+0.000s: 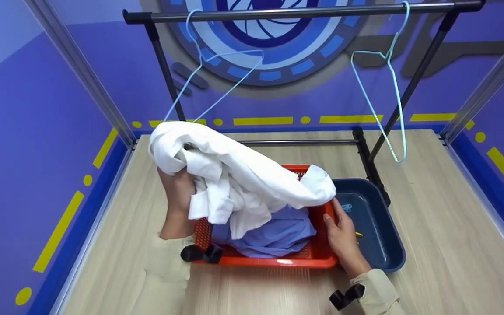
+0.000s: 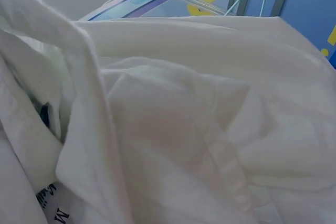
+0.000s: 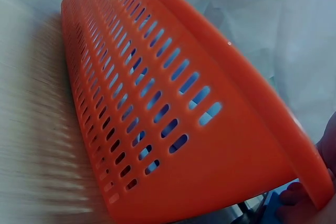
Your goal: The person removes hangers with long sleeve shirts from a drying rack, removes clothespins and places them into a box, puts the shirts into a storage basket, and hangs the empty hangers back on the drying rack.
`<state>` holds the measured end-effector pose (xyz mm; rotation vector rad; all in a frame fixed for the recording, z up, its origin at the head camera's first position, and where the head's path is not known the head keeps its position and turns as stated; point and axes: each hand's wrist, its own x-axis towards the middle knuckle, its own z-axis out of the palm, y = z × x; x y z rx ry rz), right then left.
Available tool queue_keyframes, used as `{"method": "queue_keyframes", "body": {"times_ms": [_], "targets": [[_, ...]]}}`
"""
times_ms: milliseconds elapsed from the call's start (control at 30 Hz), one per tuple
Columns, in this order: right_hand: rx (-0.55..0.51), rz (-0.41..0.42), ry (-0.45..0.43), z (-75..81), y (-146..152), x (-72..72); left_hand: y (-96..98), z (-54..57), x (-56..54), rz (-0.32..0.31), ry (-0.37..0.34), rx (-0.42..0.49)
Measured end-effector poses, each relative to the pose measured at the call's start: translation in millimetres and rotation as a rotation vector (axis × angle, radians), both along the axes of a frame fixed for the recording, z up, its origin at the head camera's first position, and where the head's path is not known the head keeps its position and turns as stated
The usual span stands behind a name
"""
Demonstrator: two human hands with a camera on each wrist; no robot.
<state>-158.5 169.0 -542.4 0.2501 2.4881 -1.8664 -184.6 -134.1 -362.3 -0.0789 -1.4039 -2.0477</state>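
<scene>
Over the red basket (image 1: 287,262) my left hand (image 1: 176,188) holds up a bunched white garment (image 1: 252,170). Its folds cover my fingers. Up close in the left wrist view, the white cloth (image 2: 173,129) fills most of the picture, with a printed label (image 2: 58,208) marked M low at the left. My right hand (image 1: 344,238) grips the basket's right rim, fingers beneath it in the right wrist view, beside the slotted red wall (image 3: 220,156). One end of the white garment droops to the right fingertips. Crumpled blue-violet cloth (image 1: 278,234) lies inside the basket.
A dark blue tub (image 1: 376,245) with small light-blue and yellow pieces stands right of the basket. Behind, a metal rack bar (image 1: 304,13) carries two light-blue hangers, left (image 1: 234,87) and right (image 1: 398,96). Purple walls (image 1: 37,131) enclose the wooden surface (image 1: 444,227).
</scene>
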Motion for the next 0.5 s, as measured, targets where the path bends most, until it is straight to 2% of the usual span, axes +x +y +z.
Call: {"method": "queue_keyframes", "body": {"times_ms": [133, 300, 400, 500], "targets": [[0.006, 0.005, -0.008, -0.2, 1, -0.4, -7.0, -5.2, -2.8, -0.014, -0.159, -0.084], [0.02, 0.036, -0.003, -0.4, 1, -0.9, -14.6, -19.5, -11.0, -0.116, -0.356, -0.151], [0.042, 0.041, 0.002, -0.4, 1, -0.9, -14.7, -31.8, -16.6, -0.16, -0.433, -0.178], [0.056, 0.047, 0.009, -0.2, 0, -1.1, -11.5, -44.2, -19.4, -0.212, -0.498, -0.157]]}}
